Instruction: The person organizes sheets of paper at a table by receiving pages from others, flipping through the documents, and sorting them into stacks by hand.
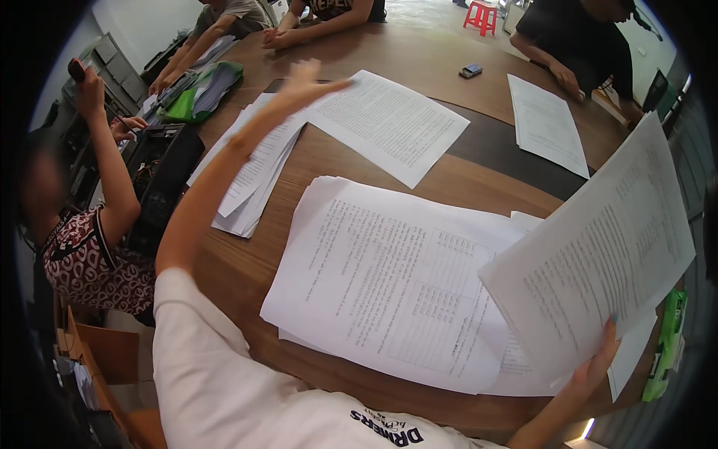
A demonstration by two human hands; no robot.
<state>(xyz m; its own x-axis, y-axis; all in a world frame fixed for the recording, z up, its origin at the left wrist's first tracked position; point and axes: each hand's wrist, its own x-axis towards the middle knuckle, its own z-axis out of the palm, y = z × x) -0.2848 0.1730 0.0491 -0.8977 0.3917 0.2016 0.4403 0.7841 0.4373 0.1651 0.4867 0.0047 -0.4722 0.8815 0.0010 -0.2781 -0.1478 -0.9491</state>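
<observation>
My right hand (598,358) grips a raised sheaf of printed paper (598,254) by its lower edge, tilted up on the right side. My left hand (305,88) is stretched far across the table, blurred, with thumb and fingers spread. It is over the near left corner region of a printed sheet (396,123); I cannot tell whether it touches it. Below that arm lies a pile of printed pages (258,176). In front of me a large stack of printed sheets (381,284) rests on the wooden table, partly covered by the raised sheaf.
A single sheet (550,123) lies near a person in black (576,45). A small dark device (470,71) is on the table (419,52). A green packet (666,348) sits at the right edge. Other people (90,247) are around the table. A green folder (206,93) lies at the left.
</observation>
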